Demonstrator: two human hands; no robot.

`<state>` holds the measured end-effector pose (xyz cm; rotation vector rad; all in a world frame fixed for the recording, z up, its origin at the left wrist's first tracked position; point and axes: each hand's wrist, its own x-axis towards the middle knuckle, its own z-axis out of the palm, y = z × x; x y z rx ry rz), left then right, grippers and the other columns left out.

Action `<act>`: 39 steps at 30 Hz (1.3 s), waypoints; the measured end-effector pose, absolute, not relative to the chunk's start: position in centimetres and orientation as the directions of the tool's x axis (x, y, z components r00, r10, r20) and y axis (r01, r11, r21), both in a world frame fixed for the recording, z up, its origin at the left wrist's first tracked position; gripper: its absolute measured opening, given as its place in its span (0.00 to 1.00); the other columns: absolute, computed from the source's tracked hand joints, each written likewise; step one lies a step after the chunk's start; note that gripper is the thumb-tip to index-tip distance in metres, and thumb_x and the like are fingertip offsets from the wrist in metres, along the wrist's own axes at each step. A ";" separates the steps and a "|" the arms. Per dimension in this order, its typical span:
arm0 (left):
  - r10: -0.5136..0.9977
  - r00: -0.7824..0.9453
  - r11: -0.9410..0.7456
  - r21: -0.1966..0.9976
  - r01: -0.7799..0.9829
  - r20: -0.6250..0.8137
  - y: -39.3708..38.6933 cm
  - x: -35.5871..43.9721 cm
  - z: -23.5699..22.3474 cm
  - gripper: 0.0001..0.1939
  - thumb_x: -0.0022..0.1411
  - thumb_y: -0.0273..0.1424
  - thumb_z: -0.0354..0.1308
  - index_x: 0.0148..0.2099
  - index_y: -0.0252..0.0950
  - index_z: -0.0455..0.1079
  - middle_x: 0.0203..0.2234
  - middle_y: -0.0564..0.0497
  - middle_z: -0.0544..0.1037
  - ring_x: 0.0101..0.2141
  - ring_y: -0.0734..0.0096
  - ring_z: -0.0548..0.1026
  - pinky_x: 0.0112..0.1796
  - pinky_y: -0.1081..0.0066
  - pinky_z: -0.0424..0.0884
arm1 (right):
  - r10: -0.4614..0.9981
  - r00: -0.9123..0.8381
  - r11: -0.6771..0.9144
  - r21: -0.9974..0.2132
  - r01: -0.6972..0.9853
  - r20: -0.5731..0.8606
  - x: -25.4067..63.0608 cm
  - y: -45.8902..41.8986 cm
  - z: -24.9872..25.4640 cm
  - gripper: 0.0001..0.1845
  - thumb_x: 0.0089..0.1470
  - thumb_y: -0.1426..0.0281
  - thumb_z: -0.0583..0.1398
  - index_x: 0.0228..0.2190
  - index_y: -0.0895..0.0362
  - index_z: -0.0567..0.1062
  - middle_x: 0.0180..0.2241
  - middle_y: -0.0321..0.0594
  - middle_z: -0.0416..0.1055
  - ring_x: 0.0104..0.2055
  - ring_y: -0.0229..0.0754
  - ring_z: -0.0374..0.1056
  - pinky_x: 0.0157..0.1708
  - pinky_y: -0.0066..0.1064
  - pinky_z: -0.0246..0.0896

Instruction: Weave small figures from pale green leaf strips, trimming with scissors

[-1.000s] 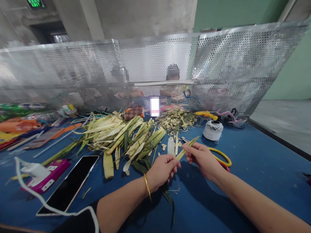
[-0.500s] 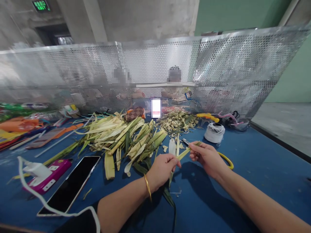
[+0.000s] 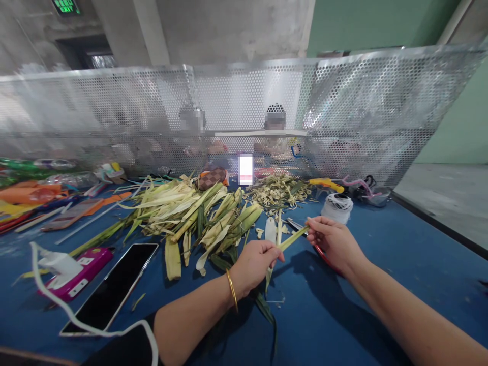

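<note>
Between my hands a pale green corn husk strip (image 3: 293,239) is stretched above the blue table. My left hand (image 3: 256,265), with a gold bangle at the wrist, pinches its lower end together with other husk pieces that hang down below. My right hand (image 3: 332,243) pinches the strip's upper end. Scissors (image 3: 296,224) lie under and behind my right hand; a red part of a handle shows beside the palm. A spool of white string (image 3: 337,207) stands just beyond that hand. To the left of my hands lies a large pile of corn husks (image 3: 213,223).
Husk scraps (image 3: 280,192) are heaped by the perforated metal screen (image 3: 152,112), with people behind it. A black phone (image 3: 112,287) and a purple power strip (image 3: 78,274) with a white cable lie at left. A yellow-handled tool (image 3: 327,184) is at the back right.
My right hand has slid right and slightly up along the strip, leaving a longer stretch between my hands. A red handle now shows by it, where a yellow one showed before. My left hand stays nearly still.
</note>
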<state>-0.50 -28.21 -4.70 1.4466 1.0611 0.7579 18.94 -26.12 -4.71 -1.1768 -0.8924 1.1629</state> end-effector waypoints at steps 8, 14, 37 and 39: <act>0.899 0.403 0.115 0.980 0.160 -0.171 -28.3 -0.5 -4.6 0.11 0.52 0.34 0.53 0.23 0.33 0.69 0.14 0.58 0.60 0.18 0.80 0.52 0.21 0.75 0.46 | 0.981 0.193 0.032 -0.997 -0.074 0.017 18.8 -26.1 -4.9 0.25 0.32 0.53 0.70 0.14 0.55 0.63 0.10 0.29 0.60 0.12 0.31 0.54 0.13 0.24 0.49; 0.873 0.435 0.168 0.973 0.161 -0.222 -28.5 -0.5 -4.3 0.11 0.53 0.36 0.54 0.25 0.33 0.69 0.14 0.59 0.60 0.17 0.81 0.50 0.21 0.75 0.44 | 0.977 0.204 0.076 -0.996 -0.047 0.064 19.3 -25.7 -5.3 0.26 0.34 0.52 0.69 0.13 0.55 0.61 0.09 0.27 0.55 0.11 0.29 0.48 0.11 0.24 0.40; 0.928 0.347 0.115 0.990 0.078 -0.135 -28.1 -0.3 -5.4 0.12 0.55 0.36 0.53 0.28 0.33 0.69 0.15 0.59 0.60 0.16 0.82 0.52 0.21 0.75 0.47 | 0.988 -0.114 -0.122 -0.974 -0.193 -0.102 15.4 -28.3 -5.4 0.20 0.38 0.54 0.68 0.22 0.58 0.73 0.16 0.30 0.62 0.17 0.31 0.55 0.17 0.25 0.52; 0.925 0.371 0.038 0.991 0.132 -0.085 -28.1 -0.3 -5.5 0.12 0.55 0.35 0.52 0.26 0.33 0.70 0.14 0.59 0.61 0.17 0.80 0.54 0.22 0.74 0.50 | 0.990 -0.094 -0.123 -0.976 -0.178 -0.107 14.9 -28.6 -5.6 0.20 0.36 0.55 0.70 0.19 0.58 0.72 0.15 0.30 0.62 0.17 0.31 0.55 0.18 0.25 0.51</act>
